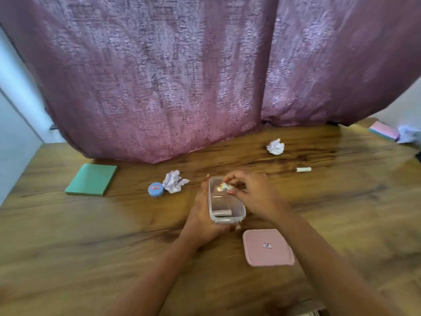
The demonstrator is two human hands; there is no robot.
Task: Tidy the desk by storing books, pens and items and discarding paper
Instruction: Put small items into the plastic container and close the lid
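Paper balls point(275, 146) three, books point(91, 180) two.

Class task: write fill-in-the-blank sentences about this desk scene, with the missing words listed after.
1. The lid lying beside the clear container is ____.
2. The notepad left of the blue jar is ____.
3. While the left hand holds the container and the right hand pinches a small item, the lid lies to the container's ____.
Missing words: pink, green, right.
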